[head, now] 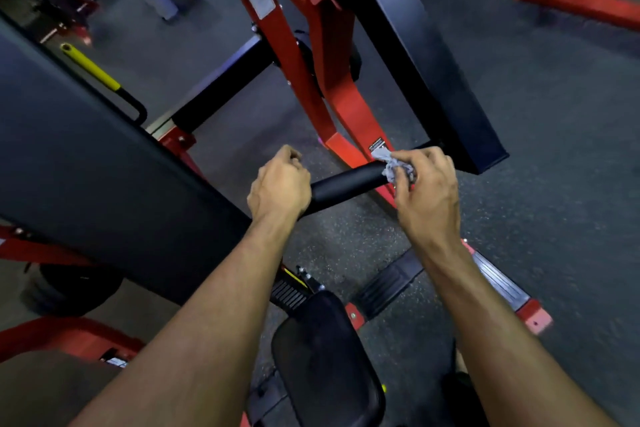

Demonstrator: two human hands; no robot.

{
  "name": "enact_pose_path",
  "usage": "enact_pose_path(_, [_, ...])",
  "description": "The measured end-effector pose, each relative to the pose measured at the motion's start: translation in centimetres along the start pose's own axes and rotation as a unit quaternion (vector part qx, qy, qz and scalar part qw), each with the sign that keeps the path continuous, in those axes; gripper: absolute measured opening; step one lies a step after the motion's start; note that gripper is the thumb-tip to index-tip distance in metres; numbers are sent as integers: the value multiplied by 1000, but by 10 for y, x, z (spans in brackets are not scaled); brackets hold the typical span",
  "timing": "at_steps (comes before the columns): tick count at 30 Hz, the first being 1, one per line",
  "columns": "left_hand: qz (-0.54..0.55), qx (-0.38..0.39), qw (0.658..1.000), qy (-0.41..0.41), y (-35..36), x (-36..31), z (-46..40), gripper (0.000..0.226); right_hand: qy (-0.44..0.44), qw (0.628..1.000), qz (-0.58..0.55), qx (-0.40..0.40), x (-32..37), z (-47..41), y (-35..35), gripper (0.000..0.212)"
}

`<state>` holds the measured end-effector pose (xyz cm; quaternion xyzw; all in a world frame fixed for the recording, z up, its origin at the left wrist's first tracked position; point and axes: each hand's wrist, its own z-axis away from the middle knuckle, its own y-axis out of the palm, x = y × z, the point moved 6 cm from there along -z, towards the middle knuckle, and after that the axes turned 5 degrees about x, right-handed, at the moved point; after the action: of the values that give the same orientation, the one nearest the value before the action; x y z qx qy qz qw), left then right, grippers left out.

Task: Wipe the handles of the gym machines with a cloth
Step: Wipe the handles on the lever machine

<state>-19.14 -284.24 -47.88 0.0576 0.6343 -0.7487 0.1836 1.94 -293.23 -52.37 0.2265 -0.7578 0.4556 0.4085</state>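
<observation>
Cloth [393, 166]: crumpled, soft, light; I bunch it in right hand [427, 198], grip pinching it at handle [346, 185] far end.
Left hand [278, 189]: curled round handle's near end.

black seat pad [325, 354], yellow-sleeved lever [90, 66], speckled floor [554, 135]

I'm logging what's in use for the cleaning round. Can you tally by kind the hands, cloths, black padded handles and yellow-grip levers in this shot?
Hands: 2, left hand and right hand
Cloths: 1, grey cloth in the right hand
Black padded handles: 1, black handle
Yellow-grip levers: 1, yellow lever
Total: 5
</observation>
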Motion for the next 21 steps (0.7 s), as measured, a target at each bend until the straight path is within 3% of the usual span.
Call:
enact_pose_path(5, [-16,19,996,83,-2,-12,6,24,48,998,-29,-37,6,3,1,19])
enact_pose_path(12, [78,28,987,141,-1,-8,2,23,121,989,3,-81,25,15,19,14])
enact_pose_path(21, [215,44,960,174,8,-4,-11,25,65,984,-103,-128,92,70,80,23])
